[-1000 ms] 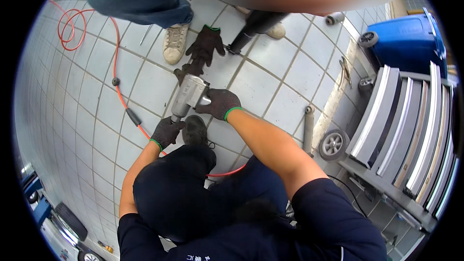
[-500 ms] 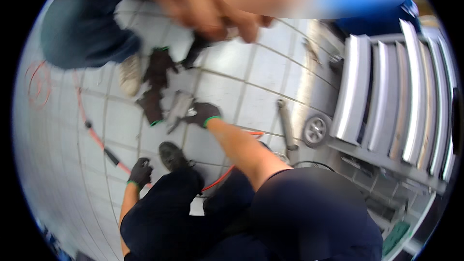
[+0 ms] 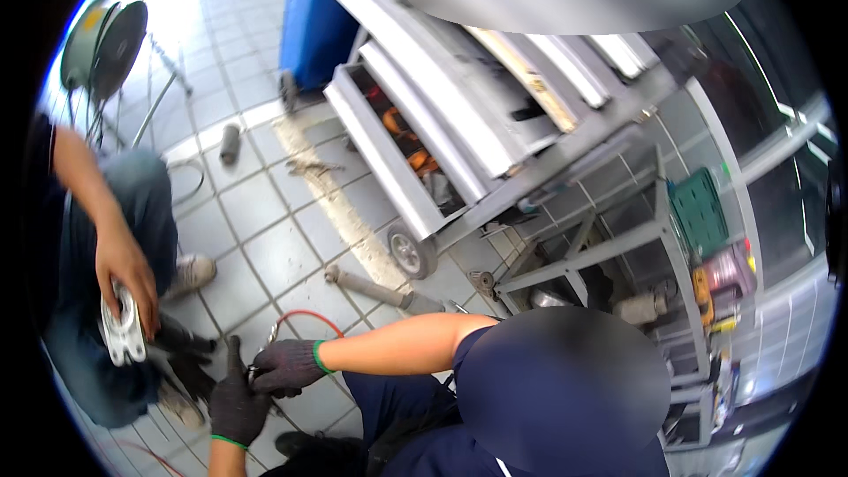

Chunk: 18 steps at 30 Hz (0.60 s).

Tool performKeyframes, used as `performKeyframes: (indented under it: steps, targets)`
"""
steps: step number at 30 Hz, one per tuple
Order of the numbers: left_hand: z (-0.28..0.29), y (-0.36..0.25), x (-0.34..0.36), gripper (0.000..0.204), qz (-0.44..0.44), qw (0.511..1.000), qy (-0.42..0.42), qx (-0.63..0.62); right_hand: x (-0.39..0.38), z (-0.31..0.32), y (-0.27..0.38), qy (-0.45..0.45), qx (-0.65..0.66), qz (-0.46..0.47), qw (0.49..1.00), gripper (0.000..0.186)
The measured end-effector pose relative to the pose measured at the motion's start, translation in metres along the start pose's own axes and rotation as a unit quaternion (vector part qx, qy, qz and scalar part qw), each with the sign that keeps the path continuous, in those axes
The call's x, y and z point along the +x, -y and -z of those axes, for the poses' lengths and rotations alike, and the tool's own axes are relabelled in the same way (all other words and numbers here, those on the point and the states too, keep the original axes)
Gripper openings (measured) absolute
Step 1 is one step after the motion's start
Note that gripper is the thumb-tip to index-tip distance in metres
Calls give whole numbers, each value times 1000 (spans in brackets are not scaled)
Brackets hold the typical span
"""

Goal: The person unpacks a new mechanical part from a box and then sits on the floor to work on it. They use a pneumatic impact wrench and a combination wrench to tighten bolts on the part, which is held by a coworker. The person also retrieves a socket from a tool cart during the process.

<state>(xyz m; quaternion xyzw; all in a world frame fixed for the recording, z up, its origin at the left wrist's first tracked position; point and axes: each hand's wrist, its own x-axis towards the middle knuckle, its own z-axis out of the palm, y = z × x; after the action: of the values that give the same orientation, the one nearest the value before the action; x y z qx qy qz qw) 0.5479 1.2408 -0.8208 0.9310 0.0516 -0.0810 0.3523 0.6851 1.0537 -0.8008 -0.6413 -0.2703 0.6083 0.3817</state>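
Note:
My left hand point(image 3: 238, 402) and my right hand point(image 3: 283, 364) are together at the lower middle, both in dark gloves with green cuffs. Their fingers are curled round a small metallic object between them, mostly hidden, though one left finger points upward. A red hose point(image 3: 309, 314) with a metal fitting loops just beyond them. Left of my hands, the co-worker's bare hand point(image 3: 124, 278) holds a silver metal bracket point(image 3: 122, 336) above a black cylindrical part point(image 3: 190, 340). A grey shock absorber point(image 3: 358, 285) lies on the tiles above my right forearm.
A wheeled toolbox point(image 3: 411, 132) with several open drawers fills the upper right, beside a blue bin point(image 3: 314, 18). A metal cart frame point(image 3: 583, 256) is at right, a hose reel point(image 3: 115, 40) at upper left. The co-worker crouches at left. A small cylinder point(image 3: 230, 143) lies on the floor.
The view has swung toward the toolbox. My hands, earlier apart, have come together. The impact wrench is no longer clearly visible. The co-worker's hand now shows lower, holding the bracket.

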Motion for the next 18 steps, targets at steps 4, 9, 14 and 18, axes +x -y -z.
performKeyframes:
  steps: [4, 9, 14, 18]
  targets:
    - [11, -121, 40, 103, -57, 997, -24, -36, -99, 37, 11, -232, -39, 154, 960, 48]
    - [29, -231, 60, 103, -164, 942, -85, -281, -228, 64, 64, -469, -94, 247, 843, 38]
    - [75, -225, 62, 98, -152, 935, 7, -319, -418, 135, 204, -727, -145, 374, 557, 31]
    - [63, -188, 43, 92, -76, 949, 162, -260, -584, 179, 299, -846, -434, 173, 255, 42]
